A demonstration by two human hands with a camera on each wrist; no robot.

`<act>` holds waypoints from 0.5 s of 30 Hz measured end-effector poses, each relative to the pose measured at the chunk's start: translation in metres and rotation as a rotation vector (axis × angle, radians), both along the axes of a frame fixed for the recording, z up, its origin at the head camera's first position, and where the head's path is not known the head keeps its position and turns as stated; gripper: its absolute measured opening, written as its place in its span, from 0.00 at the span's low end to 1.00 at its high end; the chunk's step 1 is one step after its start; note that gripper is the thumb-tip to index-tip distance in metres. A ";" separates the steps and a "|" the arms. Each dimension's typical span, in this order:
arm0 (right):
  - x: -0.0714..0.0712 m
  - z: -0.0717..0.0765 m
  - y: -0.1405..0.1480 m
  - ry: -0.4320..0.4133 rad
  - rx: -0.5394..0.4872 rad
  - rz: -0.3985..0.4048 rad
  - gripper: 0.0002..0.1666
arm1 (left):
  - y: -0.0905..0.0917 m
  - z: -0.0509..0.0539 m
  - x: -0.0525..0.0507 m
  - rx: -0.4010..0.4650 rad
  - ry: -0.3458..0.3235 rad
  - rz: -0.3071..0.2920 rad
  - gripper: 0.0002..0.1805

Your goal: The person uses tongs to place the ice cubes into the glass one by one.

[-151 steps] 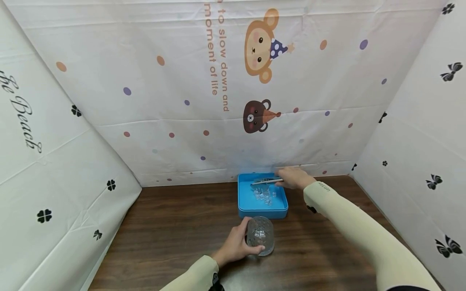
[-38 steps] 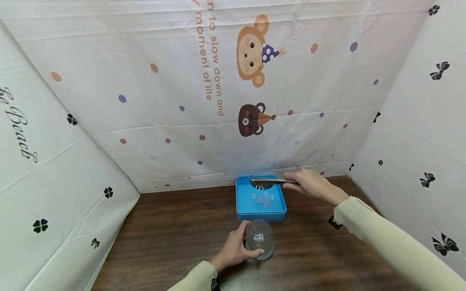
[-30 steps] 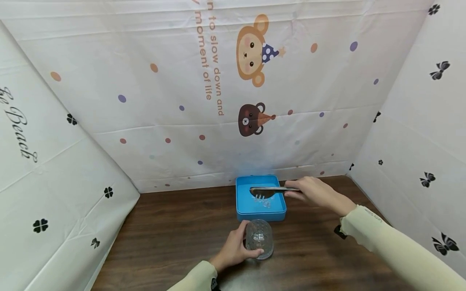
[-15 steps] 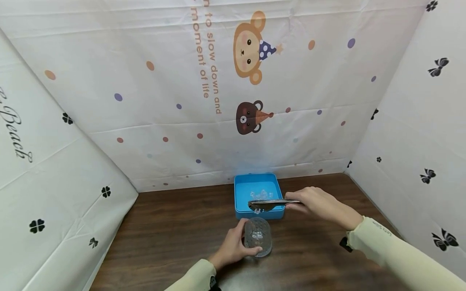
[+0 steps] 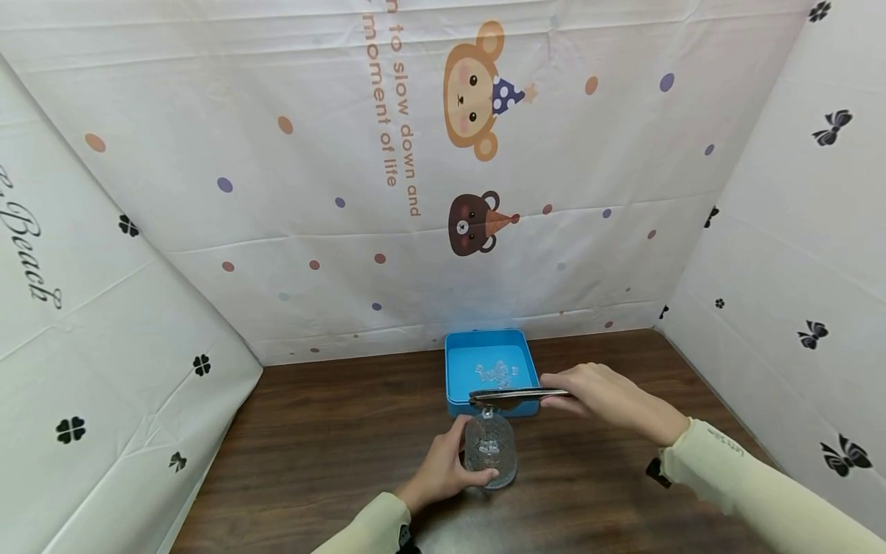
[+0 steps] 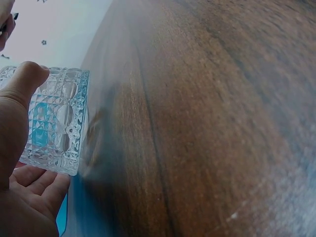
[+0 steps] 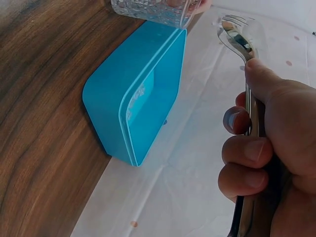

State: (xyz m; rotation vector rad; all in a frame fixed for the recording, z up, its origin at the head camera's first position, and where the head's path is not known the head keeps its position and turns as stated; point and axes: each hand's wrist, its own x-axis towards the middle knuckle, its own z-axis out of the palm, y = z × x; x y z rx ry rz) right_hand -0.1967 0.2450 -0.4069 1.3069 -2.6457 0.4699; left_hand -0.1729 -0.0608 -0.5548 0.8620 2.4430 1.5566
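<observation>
My left hand (image 5: pixel 439 471) grips a clear, textured glass (image 5: pixel 493 458) standing on the table, thumb on one side and fingers on the other. In the left wrist view the glass (image 6: pixel 61 121) shows a faceted pattern. Metal serving tongs (image 5: pixel 508 396), one end forked and one spoon-like, are held in my right hand (image 5: pixel 605 396). Their tips (image 7: pixel 237 39) hang just over the glass's mouth, with clear cube-like pieces (image 5: pixel 488 413) at them. More clear pieces (image 5: pixel 494 374) lie in the blue box (image 5: pixel 447 385) behind the glass.
The dark wooden table (image 5: pixel 332 438) carries the glass and box. White printed cloth (image 5: pixel 408 292) rises close behind the box, with further cloth walls at left (image 5: pixel 124 400) and right (image 5: pixel 768 369).
My right hand has drawn the tongs from over the blue box toward me, down to the glass's mouth, with clear pieces at the tips. The left hand still holds the glass in place.
</observation>
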 end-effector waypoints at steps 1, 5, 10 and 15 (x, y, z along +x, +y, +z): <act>0.000 0.000 0.000 -0.003 -0.003 -0.003 0.14 | 0.000 -0.001 0.000 0.000 -0.001 -0.001 0.40; 0.001 -0.002 0.000 -0.008 0.008 -0.025 0.13 | 0.000 -0.001 0.000 0.001 -0.004 0.003 0.39; 0.000 -0.005 0.000 -0.006 0.026 -0.045 0.10 | -0.001 0.001 0.001 -0.006 0.002 0.009 0.39; 0.000 -0.007 -0.001 -0.013 0.037 -0.050 0.10 | -0.002 0.000 0.001 -0.009 0.017 0.010 0.39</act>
